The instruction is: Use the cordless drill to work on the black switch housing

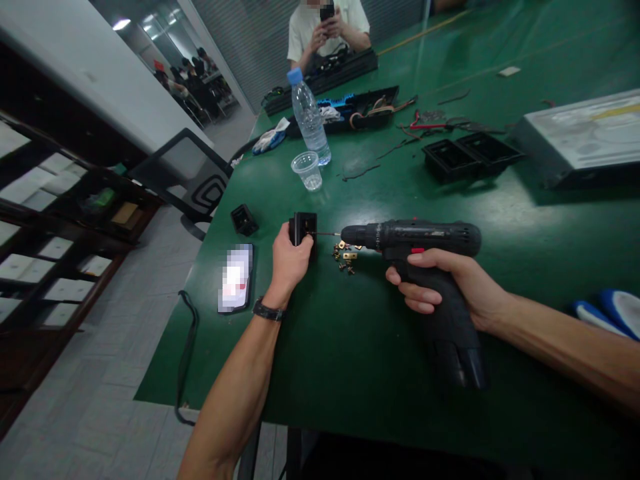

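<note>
My left hand grips a small black plastic box on the green table, its open side turned to the right. Wrapped around the handle of a black cordless drill, my right hand has the index finger by the red switch. The drill lies level, its long thin bit pointing left and reaching into the box's opening. Whether the bit touches a screw inside is too small to tell. Below the chuck lie several small screws and brass pieces.
Left of my hand are another black box and a phone. Beyond stand a clear cup and a water bottle. Black trays and a metal case are to the right. Across the table sits a person.
</note>
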A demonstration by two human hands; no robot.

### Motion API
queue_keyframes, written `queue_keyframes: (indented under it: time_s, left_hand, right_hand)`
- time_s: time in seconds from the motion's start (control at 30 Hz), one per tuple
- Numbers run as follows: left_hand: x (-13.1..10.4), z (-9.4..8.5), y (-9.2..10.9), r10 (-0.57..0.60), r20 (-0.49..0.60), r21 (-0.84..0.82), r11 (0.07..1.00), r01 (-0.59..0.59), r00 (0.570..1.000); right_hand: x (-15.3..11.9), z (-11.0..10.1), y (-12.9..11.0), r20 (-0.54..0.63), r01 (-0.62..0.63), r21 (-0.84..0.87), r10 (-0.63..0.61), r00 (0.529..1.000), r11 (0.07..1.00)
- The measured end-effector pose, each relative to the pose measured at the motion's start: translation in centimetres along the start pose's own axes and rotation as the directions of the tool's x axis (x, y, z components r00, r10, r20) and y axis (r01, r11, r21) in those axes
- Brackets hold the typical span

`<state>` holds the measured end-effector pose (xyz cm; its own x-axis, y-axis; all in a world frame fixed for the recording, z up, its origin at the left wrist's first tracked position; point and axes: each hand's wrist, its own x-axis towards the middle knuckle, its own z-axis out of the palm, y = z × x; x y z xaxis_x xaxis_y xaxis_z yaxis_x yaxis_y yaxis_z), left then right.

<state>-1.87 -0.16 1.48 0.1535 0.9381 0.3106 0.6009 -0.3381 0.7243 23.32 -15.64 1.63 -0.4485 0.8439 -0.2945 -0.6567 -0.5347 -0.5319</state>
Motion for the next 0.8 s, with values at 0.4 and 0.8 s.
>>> queue_keyframes:
  time_s: [0.4,0.8]
  left_hand:
    - [-0.04,0.01,0.11,-0.015,0.001,-0.023,1.000,0.015,1.000]
    - [0.07,0.00,-0.01,-0.019,-0.008,0.018,1.000,0.019,1.000]
  right_hand:
    - [0.07,0.32,-0.11,-0.018,0.005,-0.020,-0.005,1.000,1.000]
    - [0.18,0.19,-0.09,0.017,0.004,0.002,-0.005,1.000,1.000]
